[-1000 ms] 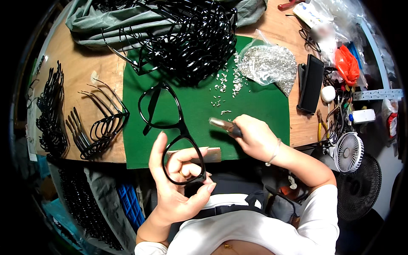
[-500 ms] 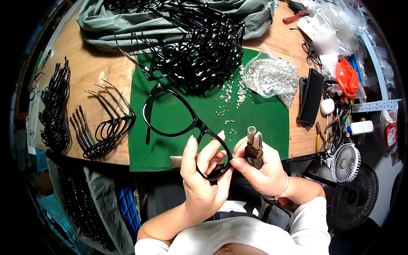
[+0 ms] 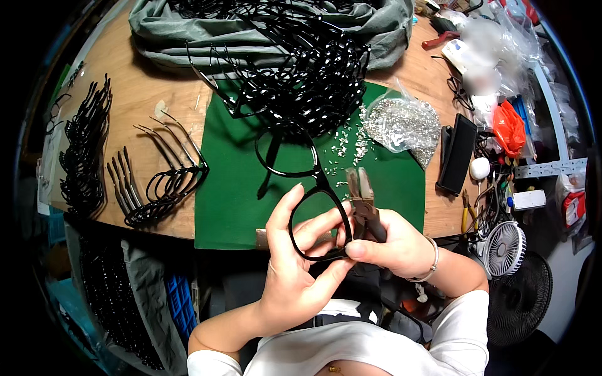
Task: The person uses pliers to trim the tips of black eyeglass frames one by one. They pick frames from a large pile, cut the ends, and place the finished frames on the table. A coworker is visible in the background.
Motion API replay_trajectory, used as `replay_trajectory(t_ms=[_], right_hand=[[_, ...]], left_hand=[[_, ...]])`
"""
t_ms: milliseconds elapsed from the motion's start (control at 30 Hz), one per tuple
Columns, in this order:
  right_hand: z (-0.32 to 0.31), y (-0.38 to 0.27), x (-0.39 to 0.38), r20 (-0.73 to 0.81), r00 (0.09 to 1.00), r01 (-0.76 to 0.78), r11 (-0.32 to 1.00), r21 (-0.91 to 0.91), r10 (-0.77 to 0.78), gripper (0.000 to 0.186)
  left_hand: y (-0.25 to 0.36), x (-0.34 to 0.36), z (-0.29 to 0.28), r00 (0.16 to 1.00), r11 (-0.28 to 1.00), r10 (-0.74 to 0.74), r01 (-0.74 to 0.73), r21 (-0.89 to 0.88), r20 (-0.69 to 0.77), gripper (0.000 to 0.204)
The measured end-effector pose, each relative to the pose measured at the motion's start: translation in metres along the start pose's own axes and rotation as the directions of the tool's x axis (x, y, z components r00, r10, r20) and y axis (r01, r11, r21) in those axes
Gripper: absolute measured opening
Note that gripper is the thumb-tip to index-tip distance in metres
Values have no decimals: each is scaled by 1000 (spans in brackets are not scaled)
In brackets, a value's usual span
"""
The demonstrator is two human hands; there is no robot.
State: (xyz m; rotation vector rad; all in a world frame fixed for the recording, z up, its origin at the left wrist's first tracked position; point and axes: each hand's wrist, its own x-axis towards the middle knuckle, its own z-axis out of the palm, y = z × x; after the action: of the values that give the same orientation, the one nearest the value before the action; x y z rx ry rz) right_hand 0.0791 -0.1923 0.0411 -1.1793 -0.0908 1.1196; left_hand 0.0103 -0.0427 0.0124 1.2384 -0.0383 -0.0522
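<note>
We see left hand (image 3: 295, 276) fingers (image 3: 316, 229) curled around black eyeglass frame (image 3: 307, 194); right hand (image 3: 392, 247) clenched on pliers (image 3: 364, 203). Clear bag (image 3: 404, 125) holds small metal parts.

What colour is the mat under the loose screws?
Green, the mat shows best in the head view.

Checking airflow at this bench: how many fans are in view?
2. A small white fan sits at the wooden table's right edge; a larger black fan stands just below it. Clutter may hide others.
</note>
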Motion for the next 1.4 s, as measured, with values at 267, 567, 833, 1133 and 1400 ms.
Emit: replay_trajectory(t_ms=[267, 567, 833, 1133, 1400], right_hand=[[-18, 0, -21, 85, 993, -4, 765, -644, 77, 29], [-13, -9, -11, 201, 967, 40, 688, -724, 155, 39], [-12, 11, -4, 75, 994, 27, 470, -882, 84, 42], [-35, 38, -4, 13, 981, 58, 231, -971, -195, 62], [-41, 51, 2, 3, 954, 12, 28, -1000, -301, 53]], left_hand=[[14, -6, -14, 998, 996, -64, 62, -70, -22, 83], [13, -4, -12, 989, 990, -143, 144, 10, -26, 84], [-4, -6, -15, 985, 984, -171, 170, -50, -10, 82], [-5, 0, -17, 981, 984, -179, 179, -6, -75, 81], [7, -49, -31, 978, 949, 194, -206, -240, -72, 90]])
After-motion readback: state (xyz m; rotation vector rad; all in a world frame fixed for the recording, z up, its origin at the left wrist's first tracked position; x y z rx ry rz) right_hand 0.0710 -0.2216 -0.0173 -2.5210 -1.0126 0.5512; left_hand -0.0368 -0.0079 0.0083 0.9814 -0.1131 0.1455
